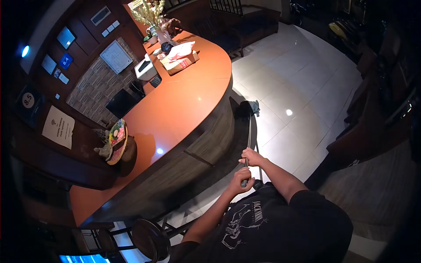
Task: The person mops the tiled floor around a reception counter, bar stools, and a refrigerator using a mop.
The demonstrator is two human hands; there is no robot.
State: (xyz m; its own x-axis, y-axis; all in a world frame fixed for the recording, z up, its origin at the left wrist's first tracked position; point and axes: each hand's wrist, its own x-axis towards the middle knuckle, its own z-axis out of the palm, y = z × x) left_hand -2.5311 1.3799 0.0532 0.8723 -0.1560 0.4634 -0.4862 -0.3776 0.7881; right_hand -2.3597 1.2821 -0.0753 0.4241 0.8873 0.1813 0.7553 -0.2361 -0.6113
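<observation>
My left hand (241, 180) is closed around the grip end of a mop's long handle, close to my body. Farther along, my right hand (252, 157) wraps the same handle just above the left. The mop (254, 108) has a grey-blue head resting on the floor beside the base of the curved counter, and its thin pole runs from there back to my hands. A dark shadow of the pole falls on the tiles.
The orange-topped counter (188, 103) curves along my left, bearing a cardboard box (180, 65), a vase of dried flowers (149, 17) and a decorated basket (118, 142). A round stool (150, 239) stands at lower left. Pale tiles (302, 79) stretch ahead; dark seating (258, 30) lies beyond.
</observation>
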